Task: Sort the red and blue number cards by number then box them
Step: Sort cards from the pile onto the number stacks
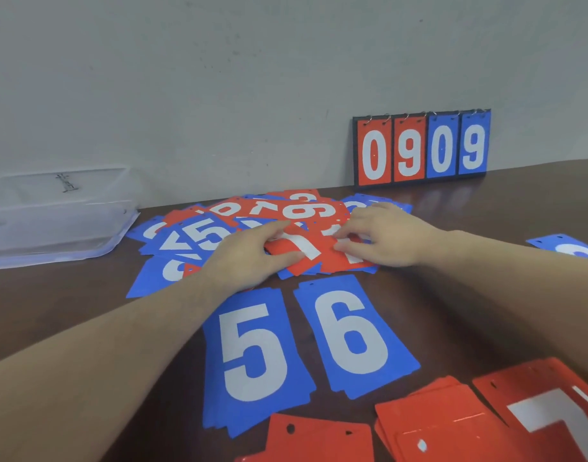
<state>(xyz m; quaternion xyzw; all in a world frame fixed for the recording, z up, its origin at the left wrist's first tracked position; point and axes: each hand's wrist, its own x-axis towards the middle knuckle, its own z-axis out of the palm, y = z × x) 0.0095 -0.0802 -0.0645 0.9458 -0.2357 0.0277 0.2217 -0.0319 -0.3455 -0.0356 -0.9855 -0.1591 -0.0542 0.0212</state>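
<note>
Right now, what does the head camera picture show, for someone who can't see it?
Both hands, left hand and right hand, touch a red card atop a messy card pile. Nearer lie blue 5 and blue 6 stacks.

Mixed heap of red and blue number cards [239, 228] near counter's far edge. Blue 5 stack [252, 358] and blue 6 stack [352, 335] side by side nearer me; red stacks [452, 418] at near right. Clear box [52, 218] far left.
</note>
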